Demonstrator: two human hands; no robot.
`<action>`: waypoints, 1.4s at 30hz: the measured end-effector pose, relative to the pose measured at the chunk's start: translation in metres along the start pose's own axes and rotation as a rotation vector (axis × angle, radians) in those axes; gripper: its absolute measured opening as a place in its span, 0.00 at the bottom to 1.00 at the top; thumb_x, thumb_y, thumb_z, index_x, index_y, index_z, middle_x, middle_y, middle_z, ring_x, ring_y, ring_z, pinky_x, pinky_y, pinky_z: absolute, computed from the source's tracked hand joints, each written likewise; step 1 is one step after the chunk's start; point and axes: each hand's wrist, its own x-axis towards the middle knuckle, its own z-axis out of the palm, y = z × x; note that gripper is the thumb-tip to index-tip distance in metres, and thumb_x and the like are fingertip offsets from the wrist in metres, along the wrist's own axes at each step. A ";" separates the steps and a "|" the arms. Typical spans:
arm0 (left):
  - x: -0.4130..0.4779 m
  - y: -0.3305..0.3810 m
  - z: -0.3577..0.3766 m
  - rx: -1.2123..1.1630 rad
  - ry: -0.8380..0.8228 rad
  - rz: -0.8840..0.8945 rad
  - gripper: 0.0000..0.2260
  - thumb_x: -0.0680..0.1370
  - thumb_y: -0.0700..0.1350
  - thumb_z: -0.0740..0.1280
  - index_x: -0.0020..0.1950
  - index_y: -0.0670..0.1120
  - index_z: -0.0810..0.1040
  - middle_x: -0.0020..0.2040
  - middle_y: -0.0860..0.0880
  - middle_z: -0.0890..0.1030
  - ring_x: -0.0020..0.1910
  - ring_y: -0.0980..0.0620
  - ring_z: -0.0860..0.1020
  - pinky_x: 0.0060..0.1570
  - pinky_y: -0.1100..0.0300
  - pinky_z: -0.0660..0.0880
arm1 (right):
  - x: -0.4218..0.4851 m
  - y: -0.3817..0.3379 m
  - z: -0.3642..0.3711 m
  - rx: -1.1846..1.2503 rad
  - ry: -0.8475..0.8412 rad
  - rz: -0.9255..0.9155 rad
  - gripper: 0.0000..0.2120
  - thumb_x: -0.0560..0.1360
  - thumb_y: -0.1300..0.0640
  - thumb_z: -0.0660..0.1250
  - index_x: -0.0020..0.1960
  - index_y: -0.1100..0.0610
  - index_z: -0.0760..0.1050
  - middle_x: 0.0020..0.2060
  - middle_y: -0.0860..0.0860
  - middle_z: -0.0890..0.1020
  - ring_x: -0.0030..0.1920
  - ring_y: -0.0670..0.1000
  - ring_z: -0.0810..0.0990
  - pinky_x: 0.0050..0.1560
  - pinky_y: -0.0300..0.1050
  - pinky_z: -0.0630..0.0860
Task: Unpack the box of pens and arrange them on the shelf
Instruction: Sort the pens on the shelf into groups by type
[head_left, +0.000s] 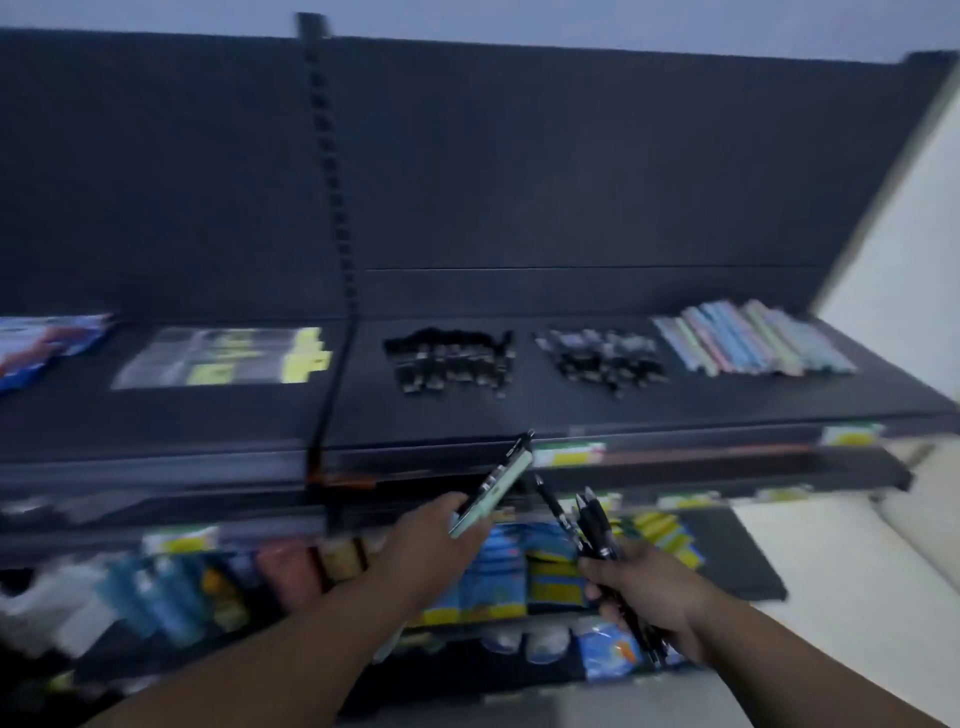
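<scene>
nearest, two bare forearms reach up from the bottom edge. the left hand (441, 535) grips a pale green box (493, 493) by its near end. the box is tilted, long axis running from lower left to upper right, far end pointing at the shelf (571, 410) lip. a black pen (506, 460) lies along its upper side, pointing the same way. the right hand (649, 587), near it and a little lower, is curled round a bunch (595, 525) of black pens. these fan slightly, long axes running up and left, upper ends aimed at the shelf front, lower ends sticking out below the fist. motion blur hides finer detail. on the dark shelf, from the left: a blue and white packet (47, 343), clear packets (223, 356) with yellow labels, a slotted upright (332, 208), a black pile (452, 358) of pens, a grey pile (602, 358) near it, then pastel pens (753, 338) laid side by side, slanting from back left to front right. yellow tags (569, 453) sit on the shelf edge. lower shelves hold blurred blue and yellow goods (498, 571). a dark back panel (571, 182) rises behind, and a white wall (893, 249) stands at the right.
</scene>
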 end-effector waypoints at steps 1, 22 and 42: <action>0.008 0.021 0.015 -0.014 -0.048 0.023 0.21 0.77 0.60 0.62 0.66 0.53 0.71 0.45 0.54 0.77 0.32 0.63 0.72 0.25 0.69 0.63 | -0.008 0.007 -0.021 0.063 0.030 -0.002 0.04 0.79 0.60 0.65 0.49 0.59 0.71 0.30 0.53 0.77 0.25 0.49 0.70 0.25 0.40 0.67; 0.189 0.274 0.082 -0.099 -0.200 0.518 0.21 0.77 0.61 0.60 0.61 0.48 0.76 0.54 0.46 0.81 0.50 0.51 0.78 0.42 0.63 0.68 | 0.046 -0.103 -0.215 0.746 0.492 -0.267 0.21 0.68 0.43 0.73 0.50 0.57 0.73 0.27 0.49 0.72 0.25 0.47 0.69 0.25 0.41 0.69; 0.311 0.400 0.151 -0.407 0.143 0.010 0.14 0.82 0.53 0.54 0.46 0.49 0.75 0.43 0.51 0.77 0.38 0.56 0.74 0.34 0.61 0.68 | 0.141 -0.130 -0.443 0.497 0.561 -0.407 0.10 0.73 0.54 0.68 0.49 0.60 0.78 0.37 0.51 0.86 0.26 0.45 0.74 0.25 0.39 0.69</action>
